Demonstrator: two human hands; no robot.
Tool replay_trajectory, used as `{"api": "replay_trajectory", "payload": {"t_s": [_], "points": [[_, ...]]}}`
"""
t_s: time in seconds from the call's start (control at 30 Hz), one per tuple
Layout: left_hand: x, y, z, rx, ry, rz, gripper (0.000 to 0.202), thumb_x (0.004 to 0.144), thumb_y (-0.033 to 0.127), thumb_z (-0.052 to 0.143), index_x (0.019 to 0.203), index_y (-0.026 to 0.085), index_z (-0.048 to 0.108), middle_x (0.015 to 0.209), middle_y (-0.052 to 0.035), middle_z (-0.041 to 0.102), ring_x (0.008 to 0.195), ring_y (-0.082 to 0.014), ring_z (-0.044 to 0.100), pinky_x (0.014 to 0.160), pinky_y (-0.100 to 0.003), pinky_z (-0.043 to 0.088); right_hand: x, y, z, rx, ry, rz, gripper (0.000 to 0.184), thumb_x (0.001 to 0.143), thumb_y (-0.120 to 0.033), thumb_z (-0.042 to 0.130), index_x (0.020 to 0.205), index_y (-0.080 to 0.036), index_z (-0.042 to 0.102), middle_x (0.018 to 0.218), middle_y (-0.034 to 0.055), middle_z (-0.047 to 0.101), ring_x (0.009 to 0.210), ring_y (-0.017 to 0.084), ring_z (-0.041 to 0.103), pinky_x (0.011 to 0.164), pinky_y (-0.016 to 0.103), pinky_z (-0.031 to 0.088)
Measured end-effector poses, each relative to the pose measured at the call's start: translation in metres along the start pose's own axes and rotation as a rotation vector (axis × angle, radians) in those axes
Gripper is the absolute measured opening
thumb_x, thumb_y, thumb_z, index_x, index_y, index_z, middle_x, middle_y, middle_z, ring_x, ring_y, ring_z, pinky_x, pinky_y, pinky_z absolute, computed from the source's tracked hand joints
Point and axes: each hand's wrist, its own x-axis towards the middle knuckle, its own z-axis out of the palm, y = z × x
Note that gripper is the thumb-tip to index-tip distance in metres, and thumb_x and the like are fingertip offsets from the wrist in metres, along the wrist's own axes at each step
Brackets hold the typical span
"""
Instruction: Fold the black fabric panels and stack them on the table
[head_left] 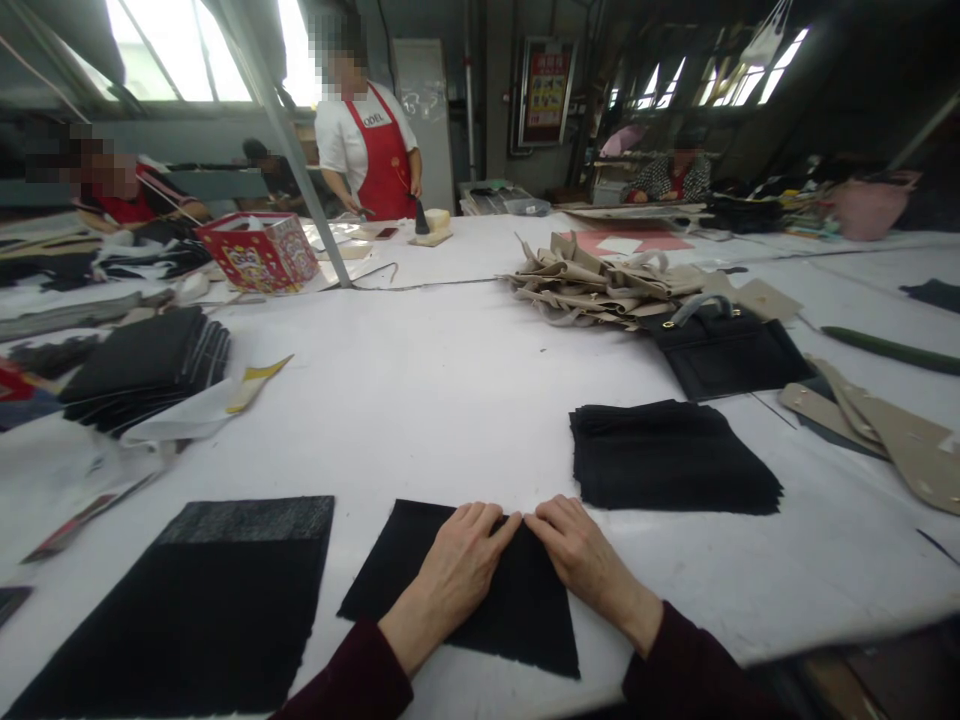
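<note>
A black fabric piece (517, 620) lies flat on the white table in front of me. My left hand (466, 550) rests on it, with fingers curled over its far edge and the thumb pointing to the right. Close beside it, my right hand (574, 540) has its fingers bent together at the same edge. The two hands almost meet at their thumbs and fingertips, and both pinch that edge. To the left lies a larger black fabric piece (225, 610) with a grey speckled strip along its far end. A stack of black fabric pieces (667, 455) sits just beyond my right hand.
On the right are a black handbag (724, 345), a heap of beige bag parts (600, 280) and beige panels (892, 420). Folded dark pieces (161, 365) and a red box (259, 250) stand left, near a metal pole (292, 150). Across the table stands a person in a red apron (382, 150).
</note>
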Motion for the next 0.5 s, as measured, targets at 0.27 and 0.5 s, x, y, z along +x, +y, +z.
{"api": "replay_trajectory", "payload": {"t_s": [0.27, 0.5], "points": [[-0.0005, 0.0016, 0.0018, 0.035, -0.006, 0.01, 0.048, 0.093, 0.011, 0.046, 0.139, 0.024, 0.042, 0.107, -0.0065, 0.055, 0.095, -0.0223, 0.052, 0.087, -0.037, 0.047, -0.0001, -0.0006, -0.0045, -0.092, -0.016, -0.063, 0.029, 0.093, -0.005, 0.041, 0.115, -0.014, 0.059, 0.092, 0.0086, 0.057, 0.086, 0.021, 0.049, 0.079, 0.037, 0.042], [0.0003, 0.0043, 0.0025, 0.08, -0.017, 0.02, 0.053, 0.091, 0.009, 0.047, 0.141, 0.025, 0.041, 0.109, -0.0066, 0.054, 0.094, -0.0229, 0.052, 0.086, -0.037, 0.046, -0.0032, -0.0013, -0.0091, -0.09, -0.035, -0.044, 0.025, 0.093, -0.004, 0.042, 0.108, -0.015, 0.06, 0.093, 0.0076, 0.057, 0.086, 0.02, 0.049, 0.079, 0.037, 0.042]]}}
